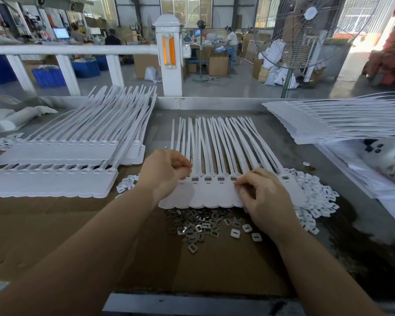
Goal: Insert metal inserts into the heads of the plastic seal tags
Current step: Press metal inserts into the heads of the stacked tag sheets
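A joined strip of white plastic seal tags (214, 195) lies in the middle of the table, tails pointing away from me. Several of its heads (208, 179) show grey metal inserts in their square openings. My left hand (163, 171) pinches the strip's left end at the heads. My right hand (263, 195) rests on the strip's right part, fingertips pinched at a head near the middle; whether an insert is between them is hidden. A pile of loose metal inserts (195, 226) lies just in front of the strip.
Stacks of white tag strips (55, 153) lie at the left, and more tag strips (328, 124) at the right. A heap of small white plastic caps (315, 197) lies right of the strip. Brown cardboard (78, 224) covers the table. A fan (306, 30) stands beyond.
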Demonstrator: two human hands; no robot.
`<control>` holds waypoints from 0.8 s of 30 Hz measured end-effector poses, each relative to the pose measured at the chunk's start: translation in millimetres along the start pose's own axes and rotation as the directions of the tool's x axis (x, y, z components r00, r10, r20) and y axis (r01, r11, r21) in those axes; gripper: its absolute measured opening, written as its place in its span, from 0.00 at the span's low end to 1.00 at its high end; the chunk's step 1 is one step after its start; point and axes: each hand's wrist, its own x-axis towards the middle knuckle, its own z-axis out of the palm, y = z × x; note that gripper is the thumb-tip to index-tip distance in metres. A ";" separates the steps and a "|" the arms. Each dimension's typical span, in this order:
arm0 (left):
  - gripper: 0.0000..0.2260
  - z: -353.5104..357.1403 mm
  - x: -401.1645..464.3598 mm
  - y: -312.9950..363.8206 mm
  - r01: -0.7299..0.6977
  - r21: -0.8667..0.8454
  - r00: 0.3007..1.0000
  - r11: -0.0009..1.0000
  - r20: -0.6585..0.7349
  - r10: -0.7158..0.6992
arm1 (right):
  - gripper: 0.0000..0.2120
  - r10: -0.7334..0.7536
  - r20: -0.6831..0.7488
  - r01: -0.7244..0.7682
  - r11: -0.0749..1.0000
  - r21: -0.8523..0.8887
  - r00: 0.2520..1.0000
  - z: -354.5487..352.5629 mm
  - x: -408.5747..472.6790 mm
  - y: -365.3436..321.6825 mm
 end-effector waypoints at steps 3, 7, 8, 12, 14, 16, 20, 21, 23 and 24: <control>0.04 -0.3 6.0 3.1 -0.010 0.080 1.000 0.997 0.013 0.009 | 0.04 0.001 0.005 -0.001 1.000 -0.002 1.000 0.0 -0.1 0.3; 0.02 4.1 9.1 4.1 0.052 0.081 0.997 0.995 0.049 -0.056 | 0.04 -0.001 0.008 0.001 1.000 -0.008 1.000 0.4 0.6 0.3; 0.03 5.8 9.0 3.2 0.075 0.053 0.996 0.996 0.052 -0.078 | 0.04 -0.002 0.007 0.002 1.000 -0.009 1.000 0.5 0.6 0.2; 0.03 11.3 9.8 -1.4 0.121 0.059 0.992 0.991 0.026 -0.123 | 0.03 -0.006 0.007 0.006 1.000 -0.009 1.000 0.5 0.6 0.4; 0.03 12.8 10.5 -3.6 0.124 0.076 0.992 0.989 0.009 -0.125 | 0.03 -0.007 0.008 0.007 1.000 -0.011 1.000 0.7 0.7 0.5; 0.03 14.5 11.1 -6.3 0.123 0.098 0.992 0.988 -0.008 -0.123 | 0.03 -0.006 0.008 0.007 1.000 -0.011 1.000 0.8 0.7 0.6; 0.05 16.5 10.9 -8.8 0.105 0.119 0.994 0.987 -0.026 -0.103 | 0.03 -0.005 0.003 0.005 1.000 0.001 1.000 1.0 0.9 0.7; 0.06 16.4 11.1 -8.9 0.102 0.129 0.995 0.986 -0.025 -0.100 | 0.03 -0.005 0.002 0.005 1.000 0.001 1.000 1.1 0.8 0.9; 0.08 16.1 11.2 -7.9 0.108 0.155 0.994 0.982 -0.030 -0.105 | 0.03 -0.004 0.001 0.004 1.000 0.000 1.000 1.4 0.7 1.3; 0.09 15.9 11.5 -7.3 0.116 0.158 0.993 0.981 -0.035 -0.111 | 0.03 -0.004 0.000 0.004 1.000 0.000 1.000 1.4 0.7 1.3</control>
